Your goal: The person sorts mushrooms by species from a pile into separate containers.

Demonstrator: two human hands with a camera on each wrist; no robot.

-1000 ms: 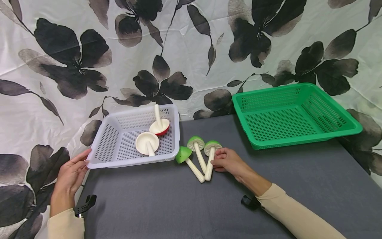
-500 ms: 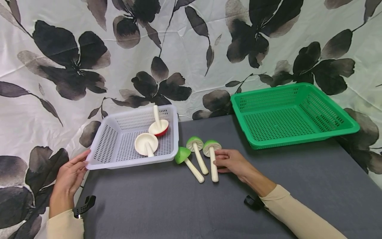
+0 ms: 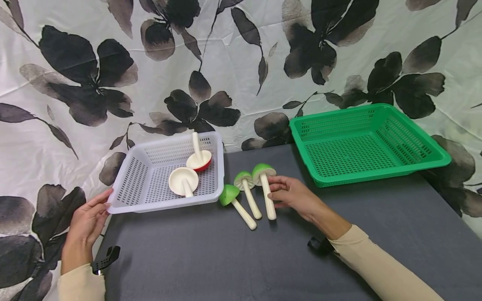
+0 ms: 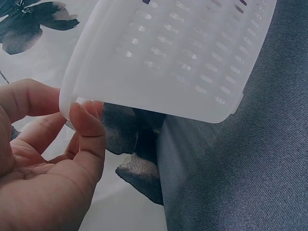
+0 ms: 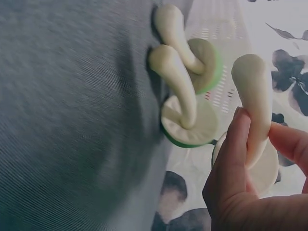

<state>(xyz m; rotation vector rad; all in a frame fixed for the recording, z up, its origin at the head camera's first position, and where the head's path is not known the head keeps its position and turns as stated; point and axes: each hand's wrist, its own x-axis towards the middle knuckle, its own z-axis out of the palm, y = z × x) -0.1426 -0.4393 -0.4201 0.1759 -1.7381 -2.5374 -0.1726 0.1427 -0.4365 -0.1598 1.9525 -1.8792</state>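
Observation:
My right hand pinches the stem of a green-capped toy mushroom, which is lifted a little off the table. In the right wrist view its pale stem stands between thumb and fingers. Left of it lie two more green-capped mushrooms, the nearer one with its cap by the white basket's corner and the other between. My left hand grips the near left corner of the white basket; the left wrist view shows thumb and fingers pinching its rim. Two mushrooms, one red-capped, one pale underside up, lie inside.
A green perforated basket stands at the back right of the grey table. Behind the table hangs a white cloth with dark flowers.
My right hand has drawn one green-capped mushroom away from the other two and raised it off the table. The left hand still holds the white basket's corner.

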